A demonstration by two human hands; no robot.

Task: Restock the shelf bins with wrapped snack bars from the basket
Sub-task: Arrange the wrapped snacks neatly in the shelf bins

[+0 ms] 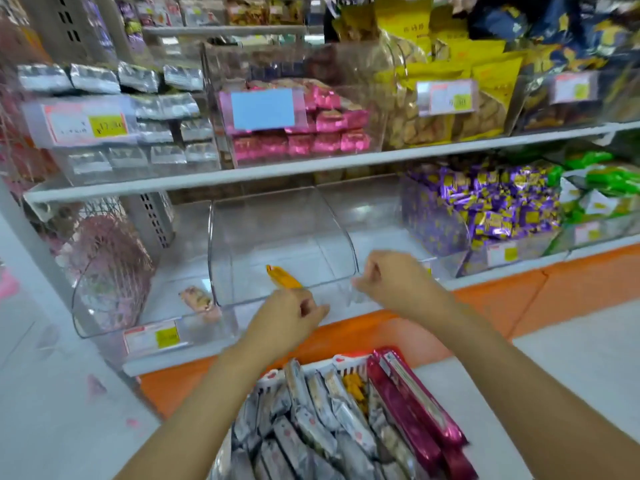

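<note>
Gripping one end of an orange bar (283,277), the left hand (289,315) sits at the front lip of the clear bin (277,233) on the lower shelf (502,275). Its fingers are curled round the wrapper, and the bar points up and back into the bin opening. The right hand (391,275) is at the same lip, further right, with fingers curled; blur hides whether it grips the lip. The basket (346,362) lies below both forearms and holds silver bars (311,420) and maroon packs (415,410). The neighbouring left bin (90,317) holds one pink bar (197,297).
</note>
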